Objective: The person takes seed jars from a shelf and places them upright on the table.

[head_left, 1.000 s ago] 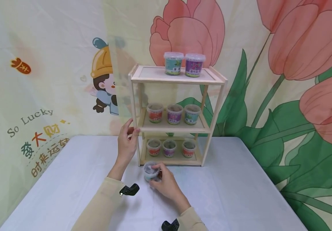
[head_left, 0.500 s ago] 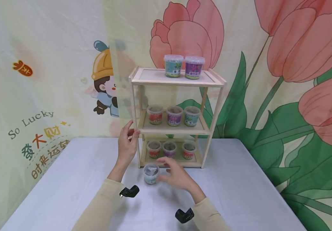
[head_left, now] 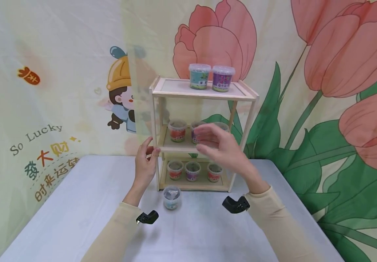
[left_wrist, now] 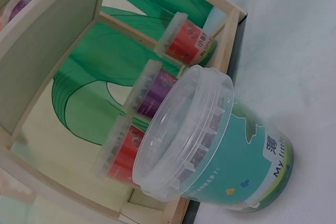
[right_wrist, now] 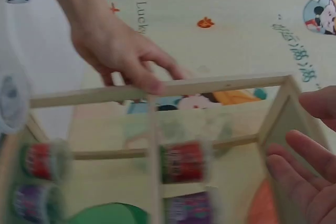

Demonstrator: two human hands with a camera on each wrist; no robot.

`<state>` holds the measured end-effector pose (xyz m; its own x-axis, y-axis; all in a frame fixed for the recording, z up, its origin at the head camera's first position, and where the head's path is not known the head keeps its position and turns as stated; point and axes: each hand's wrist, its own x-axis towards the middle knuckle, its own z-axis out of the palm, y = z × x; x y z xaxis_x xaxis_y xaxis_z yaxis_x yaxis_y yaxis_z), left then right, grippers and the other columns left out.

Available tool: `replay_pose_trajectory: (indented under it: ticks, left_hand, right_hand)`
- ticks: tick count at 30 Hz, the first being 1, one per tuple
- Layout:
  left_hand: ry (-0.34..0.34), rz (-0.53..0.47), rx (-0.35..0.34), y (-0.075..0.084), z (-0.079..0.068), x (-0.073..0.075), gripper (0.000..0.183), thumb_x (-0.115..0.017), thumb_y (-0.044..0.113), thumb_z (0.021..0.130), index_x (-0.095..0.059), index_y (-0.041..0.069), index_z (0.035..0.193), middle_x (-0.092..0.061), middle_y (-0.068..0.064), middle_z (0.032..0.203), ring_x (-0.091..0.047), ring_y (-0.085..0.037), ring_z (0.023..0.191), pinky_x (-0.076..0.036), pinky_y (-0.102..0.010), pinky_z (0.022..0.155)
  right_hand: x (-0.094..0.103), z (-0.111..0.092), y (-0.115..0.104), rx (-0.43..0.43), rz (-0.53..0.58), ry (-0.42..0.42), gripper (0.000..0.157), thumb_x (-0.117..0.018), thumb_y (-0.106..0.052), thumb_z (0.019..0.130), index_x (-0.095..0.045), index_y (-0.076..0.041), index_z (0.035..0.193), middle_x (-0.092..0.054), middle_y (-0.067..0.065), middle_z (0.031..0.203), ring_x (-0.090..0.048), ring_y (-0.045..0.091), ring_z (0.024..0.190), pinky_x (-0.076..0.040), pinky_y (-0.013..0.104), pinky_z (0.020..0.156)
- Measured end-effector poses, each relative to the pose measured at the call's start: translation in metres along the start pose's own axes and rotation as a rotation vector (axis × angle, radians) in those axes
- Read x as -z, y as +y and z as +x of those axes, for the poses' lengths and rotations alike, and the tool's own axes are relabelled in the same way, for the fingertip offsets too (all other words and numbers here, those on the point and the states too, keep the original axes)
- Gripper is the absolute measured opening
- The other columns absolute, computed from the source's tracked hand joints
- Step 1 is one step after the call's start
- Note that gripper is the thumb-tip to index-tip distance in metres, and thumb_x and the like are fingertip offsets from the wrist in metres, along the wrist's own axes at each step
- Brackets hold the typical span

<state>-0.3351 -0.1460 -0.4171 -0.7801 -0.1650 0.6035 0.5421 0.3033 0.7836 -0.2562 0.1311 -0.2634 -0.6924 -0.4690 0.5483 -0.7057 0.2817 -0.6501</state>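
Teal cup [head_left: 172, 202] stood upright on the bench [head_left: 110, 182], just before the lower left corner of the wooden rack [head_left: 172, 86]. The left grip [head_left: 145, 163] held the rack's left post [head_left: 154, 112] beside the middle shelf [head_left: 177, 149]. The right grip [head_left: 222, 147] was wide, thumb and fingers apart around nothing, in front of that shelf, partly hiding its cups [head_left: 177, 134].

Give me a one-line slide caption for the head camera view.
Left hand touching a wooden rack of cups, right hand hovering in front, one teal cup on the table.
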Motion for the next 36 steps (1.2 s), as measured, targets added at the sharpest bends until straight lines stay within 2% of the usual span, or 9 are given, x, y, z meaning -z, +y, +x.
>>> replay_pose_trajectory:
  ticks: [6, 9, 11, 13, 17, 23, 31, 36]
  left_hand:
    - [-0.005, 0.006, 0.003, 0.001, 0.0, 0.001, 0.055, -0.063, 0.03, 0.108, -0.046, 0.02, 0.159, -0.059, -0.013, 0.12, -0.06, -0.021, 0.108, -0.052, -0.039, 0.091]
    - [0.0, 0.001, 0.002, 0.001, 0.001, 0.001, 0.055, -0.063, 0.03, 0.108, -0.047, 0.02, 0.159, -0.059, -0.013, 0.12, -0.059, -0.021, 0.107, -0.052, -0.039, 0.09]
    - [0.002, 0.001, 0.004, 0.001, 0.001, 0.002, 0.055, -0.063, 0.03, 0.108, -0.047, 0.02, 0.16, -0.059, -0.013, 0.121, -0.059, -0.021, 0.108, -0.052, -0.04, 0.091]
    - [-0.001, 0.003, 0.012, 0.001, 0.001, 0.002, 0.056, -0.064, 0.031, 0.108, -0.046, 0.02, 0.16, -0.058, -0.013, 0.121, -0.059, -0.021, 0.108, -0.052, -0.041, 0.092]
    - [-0.01, 0.006, 0.024, 0.002, -0.001, 0.003, 0.057, -0.064, 0.031, 0.108, -0.045, 0.02, 0.161, -0.058, -0.013, 0.123, -0.058, -0.022, 0.11, -0.051, -0.044, 0.093]
    - [-0.006, -0.003, 0.02, 0.002, -0.001, 0.001, 0.054, -0.064, 0.027, 0.108, -0.047, 0.019, 0.159, -0.059, -0.015, 0.121, -0.06, -0.024, 0.11, -0.052, -0.045, 0.093]
    - [-0.004, -0.013, 0.009, 0.003, -0.001, 0.001, 0.054, -0.064, 0.026, 0.108, -0.048, 0.019, 0.159, -0.059, -0.015, 0.121, -0.061, -0.025, 0.11, -0.053, -0.047, 0.094]
    - [-0.003, -0.014, 0.008, 0.001, -0.002, 0.001, 0.053, -0.064, 0.027, 0.108, -0.048, 0.02, 0.159, -0.059, -0.015, 0.121, -0.061, -0.027, 0.11, -0.053, -0.05, 0.095]
  right_hand:
    - [0.032, 0.034, -0.039, 0.077, -0.081, 0.11, 0.04, -0.071, 0.001, 0.1, -0.06, -0.001, 0.139, -0.066, 0.012, 0.135, -0.067, 0.028, 0.125, -0.054, 0.032, 0.105]
    - [0.045, 0.056, -0.051, 0.105, -0.132, 0.156, 0.04, -0.071, 0.0, 0.1, -0.06, -0.001, 0.138, -0.065, 0.016, 0.137, -0.066, 0.028, 0.127, -0.053, 0.035, 0.107]
    - [0.051, 0.07, -0.055, 0.093, -0.175, 0.182, 0.04, -0.071, -0.003, 0.1, -0.06, -0.002, 0.139, -0.065, 0.017, 0.138, -0.066, 0.029, 0.127, -0.052, 0.036, 0.108]
    - [0.057, 0.082, -0.056, 0.061, -0.217, 0.197, 0.042, -0.071, -0.006, 0.101, -0.06, -0.004, 0.141, -0.065, 0.017, 0.139, -0.066, 0.028, 0.126, -0.052, 0.037, 0.109]
    - [0.064, 0.1, -0.053, -0.068, -0.302, 0.191, 0.046, -0.07, -0.016, 0.102, -0.057, -0.011, 0.146, -0.064, 0.014, 0.141, -0.066, 0.025, 0.126, -0.052, 0.038, 0.109]
    - [0.07, 0.115, -0.051, -0.227, -0.345, 0.166, 0.055, -0.067, -0.024, 0.104, -0.049, -0.019, 0.155, -0.059, 0.012, 0.148, -0.062, 0.024, 0.13, -0.053, 0.037, 0.108]
    - [0.066, 0.13, -0.057, -0.339, -0.384, 0.144, 0.068, -0.065, -0.027, 0.103, -0.036, -0.026, 0.164, -0.056, 0.013, 0.155, -0.059, 0.024, 0.132, -0.051, 0.041, 0.108]
    - [0.062, 0.139, -0.056, -0.382, -0.399, 0.127, 0.076, -0.065, -0.025, 0.101, -0.03, -0.026, 0.168, -0.05, 0.014, 0.16, -0.054, 0.025, 0.138, -0.048, 0.043, 0.111]
